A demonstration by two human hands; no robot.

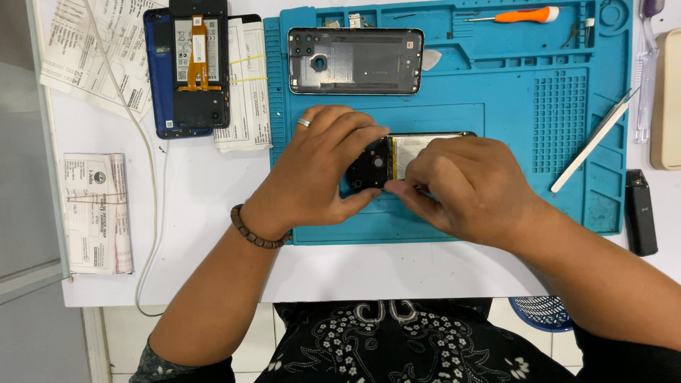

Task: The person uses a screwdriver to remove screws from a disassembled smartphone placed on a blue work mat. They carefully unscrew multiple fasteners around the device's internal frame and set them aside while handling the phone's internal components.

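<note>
On the blue mat (pixel 496 85), both hands (left hand (pixel 319 167), right hand (pixel 461 188)) gripping the opened phone (pixel 386 159).

A white tabletop (pixel 397 273) fills most of the frame under even, bright light. Pale floor tiles (pixel 213 340) show along the bottom edge, and a grey panel (pixel 25 177), perhaps a cabinet, runs down the left.

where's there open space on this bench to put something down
Bare white table lies between the paper bundle and the blue mat, crossed by a white cable; another strip runs along the near edge below the mat. On the mat, the flat part right of the back cover is open. It is crowded where the left hand and right hand hold the opened phone.
</note>
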